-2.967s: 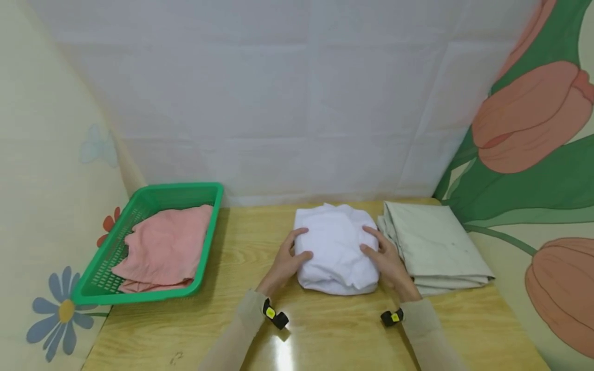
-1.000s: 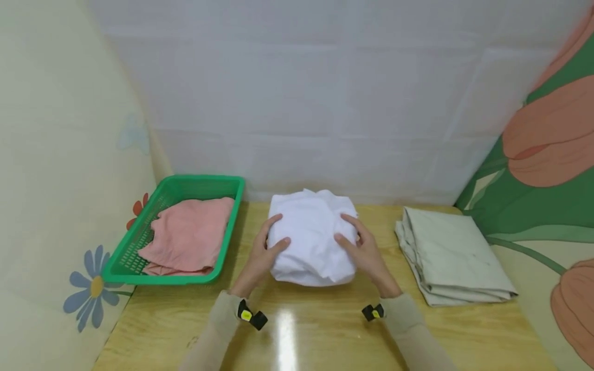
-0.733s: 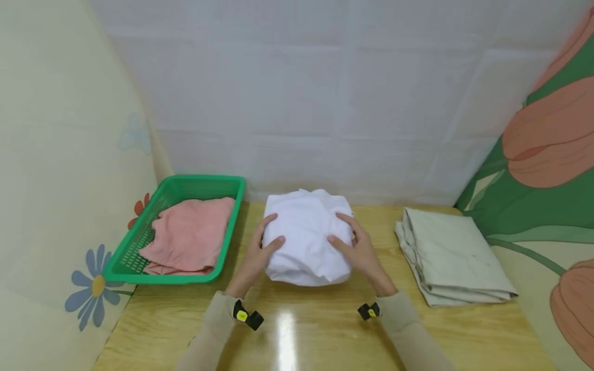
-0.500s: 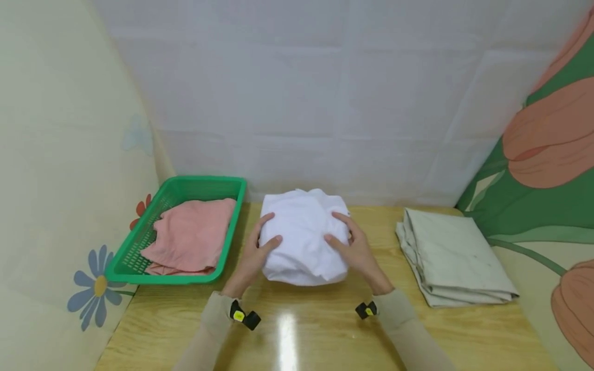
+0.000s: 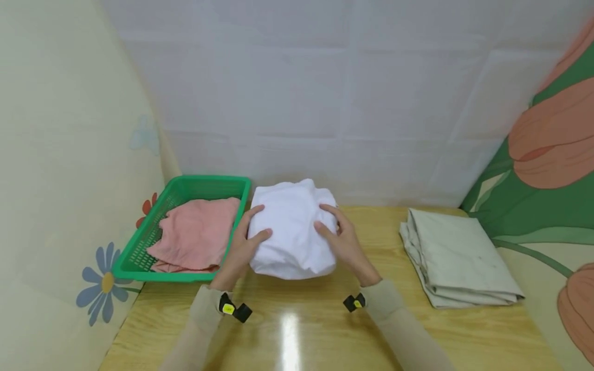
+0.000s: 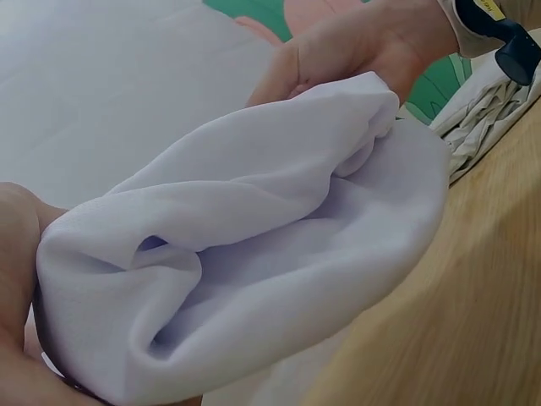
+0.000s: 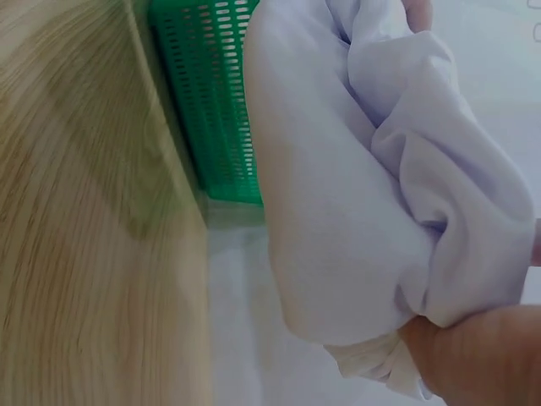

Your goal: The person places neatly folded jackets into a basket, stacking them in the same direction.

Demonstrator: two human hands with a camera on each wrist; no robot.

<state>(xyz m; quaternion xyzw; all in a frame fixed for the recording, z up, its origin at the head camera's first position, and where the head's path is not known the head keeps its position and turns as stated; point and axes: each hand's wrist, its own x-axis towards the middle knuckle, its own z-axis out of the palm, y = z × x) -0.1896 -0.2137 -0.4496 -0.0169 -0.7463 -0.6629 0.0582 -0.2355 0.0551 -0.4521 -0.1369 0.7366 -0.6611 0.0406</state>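
A folded bundle of white cloth (image 5: 293, 232) is held up between both hands, just right of the green basket (image 5: 162, 277). My left hand (image 5: 242, 248) grips its left side, thumb on top and the other fingers mostly hidden beneath or behind. The opposite side is gripped the same way by my right hand (image 5: 344, 243). In the left wrist view, soft folds of the white cloth (image 6: 254, 245) show between the two hands, above the tabletop. A folded pink cloth (image 5: 199, 234) lies in the basket.
On the right side of the wooden table (image 5: 315, 330) lies a folded pale grey-green cloth (image 5: 459, 257). A white sheet (image 5: 287, 103) hangs behind the table. Flower-patterned panels stand at both sides, the left one (image 5: 65, 154) close to the basket.
Both hands have carried the white cloth up off the table and leftward, away from the grey-green cloth and close to the basket. The head view has turned slightly. The grip looks the same.
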